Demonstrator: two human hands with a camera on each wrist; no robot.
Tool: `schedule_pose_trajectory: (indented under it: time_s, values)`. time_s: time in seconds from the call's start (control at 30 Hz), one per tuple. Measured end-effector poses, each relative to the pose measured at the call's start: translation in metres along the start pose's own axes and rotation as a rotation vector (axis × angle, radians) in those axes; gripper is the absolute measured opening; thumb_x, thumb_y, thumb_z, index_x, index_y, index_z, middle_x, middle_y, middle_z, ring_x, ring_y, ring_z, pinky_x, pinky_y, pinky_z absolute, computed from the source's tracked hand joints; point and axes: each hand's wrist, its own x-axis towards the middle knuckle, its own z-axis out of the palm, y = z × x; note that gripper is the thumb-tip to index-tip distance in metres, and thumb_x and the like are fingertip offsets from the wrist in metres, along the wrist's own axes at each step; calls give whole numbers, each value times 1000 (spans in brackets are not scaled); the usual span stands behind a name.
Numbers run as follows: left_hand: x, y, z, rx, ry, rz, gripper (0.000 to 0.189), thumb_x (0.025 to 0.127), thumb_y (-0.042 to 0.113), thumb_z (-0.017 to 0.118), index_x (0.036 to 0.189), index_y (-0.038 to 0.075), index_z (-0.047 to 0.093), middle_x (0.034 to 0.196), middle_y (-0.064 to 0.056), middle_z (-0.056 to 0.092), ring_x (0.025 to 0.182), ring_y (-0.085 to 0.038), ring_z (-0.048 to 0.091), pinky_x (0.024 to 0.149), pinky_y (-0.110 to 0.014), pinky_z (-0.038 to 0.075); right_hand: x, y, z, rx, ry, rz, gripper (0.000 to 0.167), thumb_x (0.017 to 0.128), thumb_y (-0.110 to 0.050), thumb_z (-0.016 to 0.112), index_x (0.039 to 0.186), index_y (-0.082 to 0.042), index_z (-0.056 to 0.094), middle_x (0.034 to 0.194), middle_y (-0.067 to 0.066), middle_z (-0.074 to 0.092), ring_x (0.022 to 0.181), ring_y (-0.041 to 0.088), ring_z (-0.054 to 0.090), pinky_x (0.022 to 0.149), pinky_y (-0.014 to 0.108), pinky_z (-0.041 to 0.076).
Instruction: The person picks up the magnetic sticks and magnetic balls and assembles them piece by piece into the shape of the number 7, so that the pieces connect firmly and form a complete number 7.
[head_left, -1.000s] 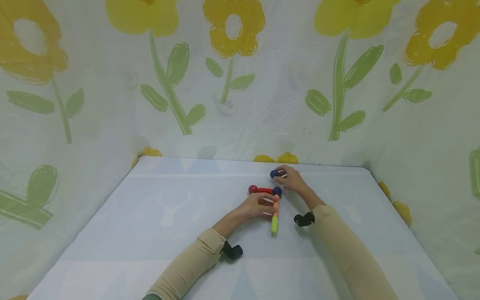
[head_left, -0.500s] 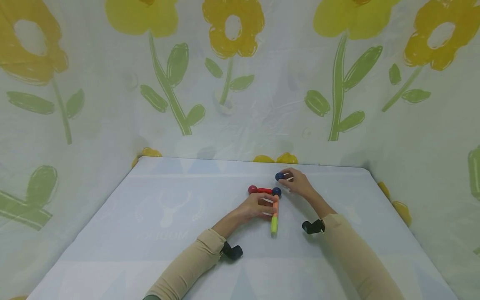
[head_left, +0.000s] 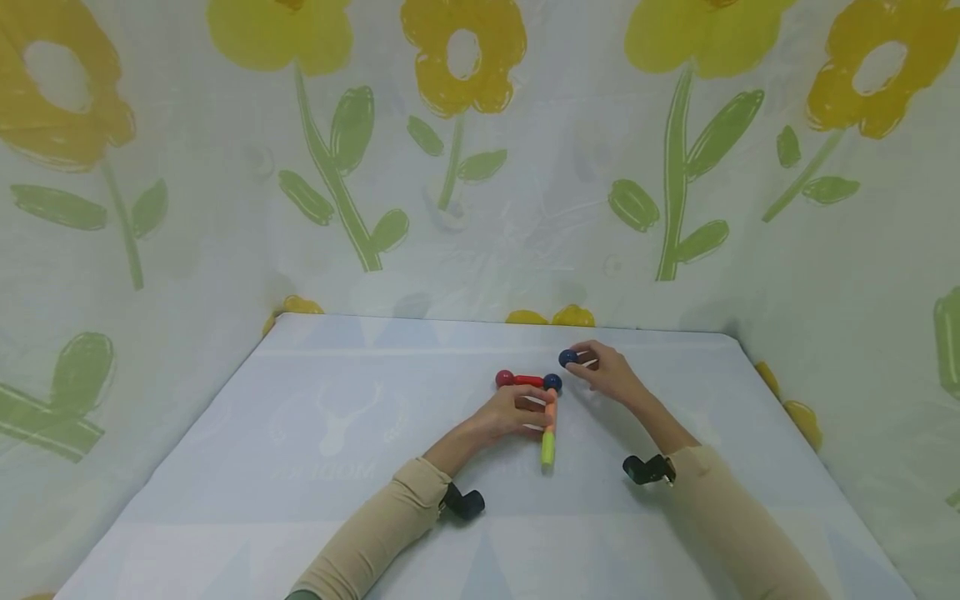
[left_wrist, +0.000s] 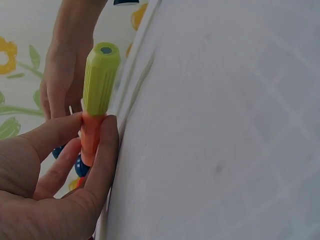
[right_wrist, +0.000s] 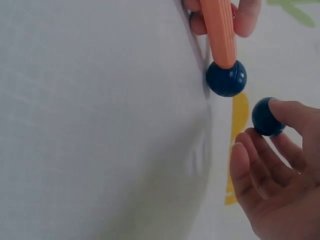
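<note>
My left hand [head_left: 510, 415] pinches an orange magnetic rod [left_wrist: 90, 137] between thumb and fingers. A yellow-green rod [left_wrist: 101, 82] joins the orange one end to end and points toward me. At the far end of the orange rod sits a dark blue ball [right_wrist: 226, 79], from which a red rod [head_left: 529, 381] runs left to a red ball [head_left: 505, 379]. Just beyond and to the right, my right hand [head_left: 611, 375] holds a second blue ball [right_wrist: 268, 117] with thumb and fingertips. A gap separates the two blue balls.
A pale table [head_left: 315, 500] with faint printed patterns lies under both arms. Behind and beside it hangs a white curtain [head_left: 525, 242] with yellow flowers. Black wrist cameras [head_left: 465, 503] stick out by both sleeves.
My right hand has drawn back to the right and slightly toward me, carrying the second blue ball. The left hand and the joined rods have stayed in place.
</note>
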Motion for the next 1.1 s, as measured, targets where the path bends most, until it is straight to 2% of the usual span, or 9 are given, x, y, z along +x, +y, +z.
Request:
schedule_pose_trajectory:
  time_s: [0.53, 0.83, 1.1]
  values:
    - [0, 0, 0, -8, 1, -5, 39, 87, 8, 74, 124, 6, 63, 116, -14, 65, 97, -19, 64, 82, -39, 60, -41, -13, -3, 3, -82, -57, 44, 92, -30, 69, 127, -7, 57, 114, 17, 68, 92, 22, 64, 68, 28, 58]
    - [0, -2, 1, -4, -20, 31, 38, 88, 9, 72, 125, 4, 63, 116, -16, 65, 95, -18, 66, 82, -40, 60, -61, -15, 0, 14, -151, -59, 43, 91, -31, 70, 125, -8, 59, 111, 14, 68, 89, 18, 63, 66, 25, 57]
    - [0, -1, 2, -6, -12, 23, 39, 87, 10, 73, 125, 5, 63, 117, -16, 65, 96, -18, 66, 82, -40, 60, -76, -17, 1, -4, -189, -143, 39, 90, -31, 71, 122, -11, 62, 107, 7, 70, 89, 17, 63, 67, 23, 56]
